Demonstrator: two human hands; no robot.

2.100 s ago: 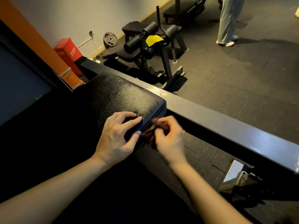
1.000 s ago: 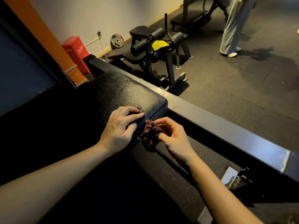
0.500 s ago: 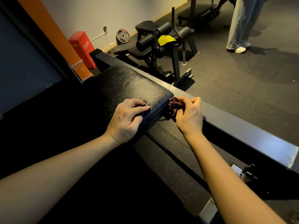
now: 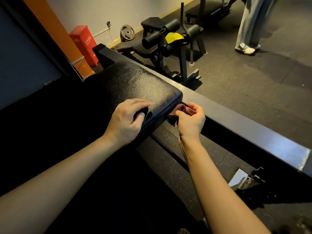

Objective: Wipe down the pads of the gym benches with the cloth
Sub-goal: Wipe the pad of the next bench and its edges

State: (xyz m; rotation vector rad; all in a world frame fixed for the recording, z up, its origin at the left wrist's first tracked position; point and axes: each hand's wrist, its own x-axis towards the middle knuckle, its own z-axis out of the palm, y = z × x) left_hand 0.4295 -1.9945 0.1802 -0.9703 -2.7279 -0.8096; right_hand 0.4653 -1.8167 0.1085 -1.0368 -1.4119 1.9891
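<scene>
My left hand (image 4: 125,123) holds the near edge of the black bench pad (image 4: 135,81) at mid-frame, fingers bent on top, thumb down its side. Just right of it, my right hand (image 4: 191,122) pinches the bunched dark-red cloth (image 4: 173,118) against the pad's end face. A grey steel beam (image 4: 236,119) runs close behind that hand, crowding the pad's corner. At upper centre stands a roller bench (image 4: 168,38) with a yellow rag (image 4: 173,38) on it, beside a weight plate (image 4: 127,33) and a red box (image 4: 84,44); someone's trouser legs (image 4: 249,22) stand at upper right.
</scene>
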